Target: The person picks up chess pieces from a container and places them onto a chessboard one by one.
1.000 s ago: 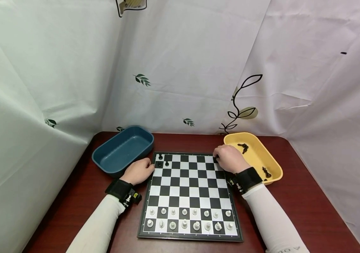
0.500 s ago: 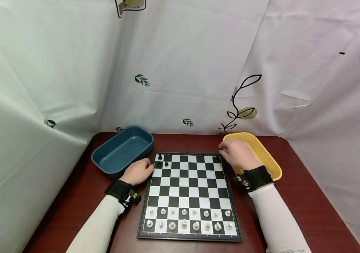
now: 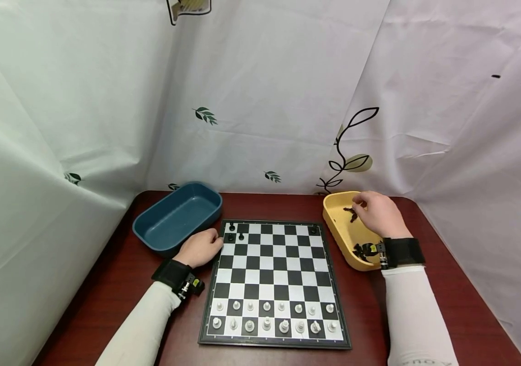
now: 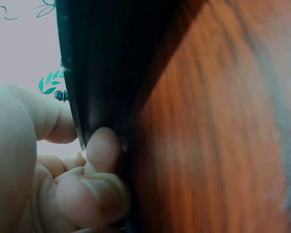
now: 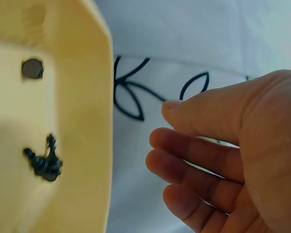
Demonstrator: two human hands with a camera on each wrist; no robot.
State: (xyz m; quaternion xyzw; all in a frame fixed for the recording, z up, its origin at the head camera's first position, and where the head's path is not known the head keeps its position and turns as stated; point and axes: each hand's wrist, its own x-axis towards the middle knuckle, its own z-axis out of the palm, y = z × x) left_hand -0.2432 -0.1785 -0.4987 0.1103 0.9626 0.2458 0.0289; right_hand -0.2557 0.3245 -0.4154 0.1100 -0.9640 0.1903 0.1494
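The chessboard (image 3: 260, 263) lies on the table, with white chess pieces (image 3: 267, 324) in two rows along its near side. Three black pieces (image 3: 241, 237) stand at its far left corner, and one black rook-like piece (image 3: 313, 230) at the far right corner. My left hand (image 3: 200, 248) grips the board's left edge; in the left wrist view its fingers (image 4: 104, 150) press against the dark side of the board. My right hand (image 3: 379, 213) hovers over the yellow tray (image 3: 340, 239), fingers loosely bent and holding nothing. Several black chess pieces (image 5: 46, 162) lie in that tray.
A blue tray (image 3: 150, 241) stands left of the board, close to the left hand. The dark red table (image 3: 269, 206) ends at a white patterned cloth (image 3: 260, 101) hung behind it and along both sides.
My right hand has left the piece at the board's far right corner and moved right, over the yellow tray. The left hand stays at the board's edge.
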